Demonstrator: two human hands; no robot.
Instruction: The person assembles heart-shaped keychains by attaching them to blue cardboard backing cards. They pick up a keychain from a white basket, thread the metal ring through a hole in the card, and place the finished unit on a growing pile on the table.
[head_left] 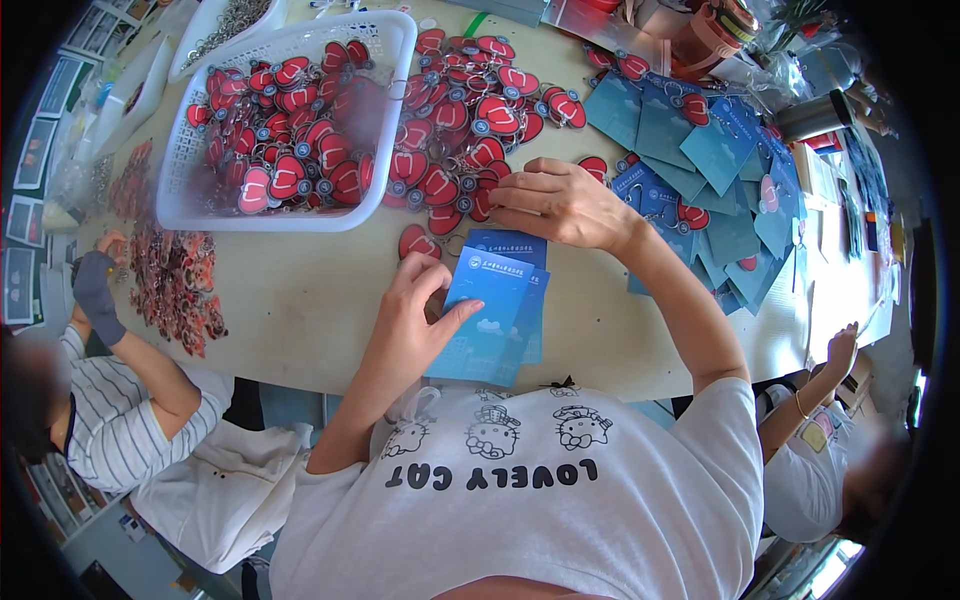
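Left hand: the left hand (415, 305) is resting in the centre of the frame, fingers curled and thumb stretched out, pinching the top blue card (487, 290) at its left edge
Blue card: it is lying on top of a small stack of blue cards (520, 330) on the counter (300, 300), just below the centre of the frame, close to the person's white shirt
Right hand: the right hand (565, 205) is lying palm down right of centre, fingers bent and reaching left, its fingertips touching the edge of the pile of red keychains (465, 130); whether it is pinching one, I cannot tell
Red keychains: they are spreading loose over the counter in the upper middle, just beside the basket
White basket: the white basket (180, 195) is sitting in the upper left, holding more red keychains
Finished cards: a heap of blue cards with red keychains fixed on them (715, 190) is lying in the upper right
Metal cup: a metal cup (812, 117) is standing at the far right of that heap
Other people: one person's arm in a striped sleeve (125, 415) is reaching in at the lower left, and another person's hand (842, 350) is showing at the lower right
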